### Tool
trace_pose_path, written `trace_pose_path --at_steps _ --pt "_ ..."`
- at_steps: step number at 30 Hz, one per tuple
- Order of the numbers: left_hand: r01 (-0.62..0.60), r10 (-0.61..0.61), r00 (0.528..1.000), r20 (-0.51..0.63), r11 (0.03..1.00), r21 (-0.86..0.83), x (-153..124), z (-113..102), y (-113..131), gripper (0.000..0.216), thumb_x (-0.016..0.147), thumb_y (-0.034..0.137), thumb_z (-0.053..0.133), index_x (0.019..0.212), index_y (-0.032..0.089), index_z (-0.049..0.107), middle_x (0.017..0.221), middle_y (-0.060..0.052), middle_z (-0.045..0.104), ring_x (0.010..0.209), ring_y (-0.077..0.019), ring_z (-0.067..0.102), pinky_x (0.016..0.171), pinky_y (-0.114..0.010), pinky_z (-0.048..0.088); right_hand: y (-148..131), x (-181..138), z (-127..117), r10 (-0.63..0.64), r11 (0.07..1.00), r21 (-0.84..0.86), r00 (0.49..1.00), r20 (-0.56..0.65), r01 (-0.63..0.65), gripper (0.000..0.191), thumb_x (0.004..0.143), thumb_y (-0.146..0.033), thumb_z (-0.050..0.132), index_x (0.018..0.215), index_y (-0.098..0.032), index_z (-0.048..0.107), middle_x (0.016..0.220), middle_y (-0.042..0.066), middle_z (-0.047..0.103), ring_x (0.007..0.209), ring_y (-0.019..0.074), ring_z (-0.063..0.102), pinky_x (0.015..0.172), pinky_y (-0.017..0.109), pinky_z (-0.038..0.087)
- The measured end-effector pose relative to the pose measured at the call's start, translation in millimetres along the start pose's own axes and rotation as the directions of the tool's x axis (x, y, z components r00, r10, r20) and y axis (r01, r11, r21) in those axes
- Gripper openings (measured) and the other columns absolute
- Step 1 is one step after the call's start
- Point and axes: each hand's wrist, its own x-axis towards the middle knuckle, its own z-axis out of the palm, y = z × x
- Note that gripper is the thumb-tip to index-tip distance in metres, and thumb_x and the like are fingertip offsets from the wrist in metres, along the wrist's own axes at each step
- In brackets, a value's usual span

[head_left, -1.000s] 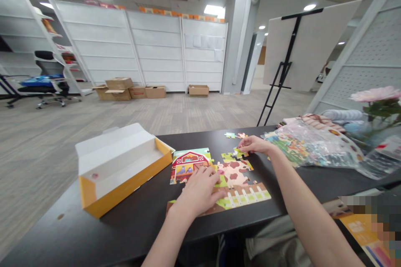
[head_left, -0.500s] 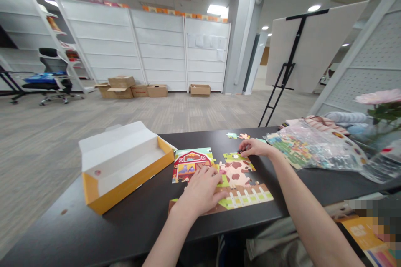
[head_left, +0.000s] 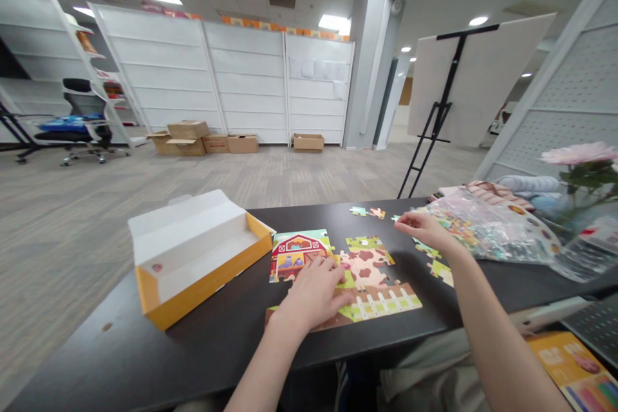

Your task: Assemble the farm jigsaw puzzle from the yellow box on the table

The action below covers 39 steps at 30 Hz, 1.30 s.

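A partly joined farm puzzle (head_left: 360, 267) with a red barn, a spotted cow and a white fence lies on the black table (head_left: 217, 341). My left hand (head_left: 311, 293) rests flat on its lower left part, fingers spread. My right hand (head_left: 419, 226) hovers to the right of the puzzle with its fingers curled, close to a loose piece (head_left: 396, 218); whether it grips that piece is unclear. Two more loose pieces (head_left: 367, 212) lie at the far edge, and others (head_left: 440, 269) lie by my right forearm.
An open yellow and white box (head_left: 193, 254) stands left of the puzzle. A clear plastic bag (head_left: 487, 228) with printed sheets lies at the right, with a pink flower (head_left: 579, 154) behind it. A colourful booklet (head_left: 574, 370) sits near right. An easel (head_left: 437, 109) stands beyond the table.
My right hand has left the green piece at the puzzle's top edge and moved right, toward the loose pieces by the bag. My left hand stays on the puzzle.
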Motion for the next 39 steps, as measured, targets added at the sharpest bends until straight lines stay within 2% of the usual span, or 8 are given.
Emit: trace_pose_path --at_steps 4,7,10,16,21,28,34,39 --pt "-0.006 0.006 1.0 0.0 1.0 0.01 0.4 -3.2 2.5 0.025 0.091 0.044 0.065 0.097 0.02 0.065 0.11 -0.008 0.064 0.107 -0.0269 0.056 0.095 -0.04 0.047 25.0 -51.4 -35.9 0.184 0.919 -0.32 0.969 -0.164 -0.229 0.035 0.078 -0.054 0.06 0.076 -0.02 0.069 0.077 0.009 0.075 0.072 0.0249 0.067 0.063 0.033 0.046" --pt "-0.012 0.012 1.0 0.0 1.0 0.012 0.7 -5.6 3.9 0.023 0.091 0.042 0.064 0.096 0.02 0.066 0.109 -0.008 0.064 0.107 -0.0271 0.056 0.095 -0.04 0.046 35.1 -82.0 -49.8 0.307 0.84 -0.439 0.947 -0.097 -0.318 0.033 0.073 -0.053 0.064 0.074 -0.02 0.069 0.077 0.01 0.076 0.071 0.0265 0.068 0.062 0.034 0.046" --pt "-0.009 0.009 1.0 -0.004 1.0 0.004 0.8 -5.5 3.2 0.023 0.09 0.043 0.065 0.096 0.021 0.066 0.11 -0.008 0.064 0.107 -0.0274 0.056 0.094 -0.04 0.046 35.5 -98.8 -48.5 0.31 0.857 -0.44 0.95 0.024 -0.269 0.034 0.066 -0.052 0.069 0.079 -0.021 0.071 0.084 0.009 0.078 0.076 0.0273 0.07 0.067 0.033 0.049" --pt "-0.023 0.023 1.0 -0.016 1.0 0.007 -0.4 -2.2 0.5 0.024 0.091 0.044 0.065 0.096 0.021 0.066 0.11 -0.008 0.064 0.107 -0.0269 0.056 0.094 -0.039 0.046 29.1 -99.7 -35.0 0.266 0.88 -0.423 0.962 0.065 -0.215 0.034 0.06 -0.038 0.072 0.09 -0.021 0.073 0.092 0.008 0.077 0.077 0.0257 0.069 0.068 0.031 0.049" --pt "-0.019 0.02 1.0 -0.004 1.0 0.01 -1.0 -5.3 2.0 0.025 0.092 0.044 0.064 0.096 0.02 0.066 0.11 -0.008 0.064 0.106 -0.0269 0.056 0.093 -0.039 0.046 21.2 -92.0 -34.8 0.195 0.913 -0.385 0.974 0.114 -0.138 0.028 0.065 -0.04 0.07 0.084 -0.02 0.07 0.075 0.005 0.071 0.068 0.023 0.063 0.061 0.031 0.045" --pt "-0.015 0.015 1.0 0.012 1.0 0.005 1.8 -9.0 4.0 0.022 0.091 0.042 0.064 0.097 0.02 0.067 0.11 -0.008 0.063 0.107 -0.0269 0.055 0.093 -0.039 0.045 -3.2 -87.4 -26.8 0.108 0.989 0.077 0.97 0.217 -0.127 0.048 0.081 -0.066 0.062 0.093 -0.019 0.064 0.089 0.009 0.071 0.078 0.0238 0.066 0.07 0.033 0.052" --pt "-0.008 0.007 1.0 0.01 1.0 0.019 2.9 -7.2 3.5 0.02 0.091 0.04 0.064 0.095 0.02 0.066 0.108 -0.008 0.063 0.106 -0.0269 0.055 0.094 -0.04 0.045 -48.1 -70.8 6.0 -0.054 0.924 0.378 0.953 0.298 -0.066 0.053 0.072 -0.058 0.079 0.106 -0.021 0.06 0.101 0.009 0.068 0.096 0.0253 0.066 0.084 0.037 0.054" --pt "-0.004 0.004 1.0 -0.008 1.0 0.006 2.4 -4.5 3.5 0.021 0.091 0.041 0.065 0.096 0.021 0.065 0.109 -0.007 0.063 0.107 -0.0267 0.054 0.092 -0.039 0.046 -83.2 -32.0 34.2 -0.197 0.852 0.523 0.937 0.287 0.018 0.04 0.077 -0.053 0.077 0.088 -0.021 0.057 0.092 0.006 0.068 0.09 0.0211 0.066 0.082 0.034 0.053"
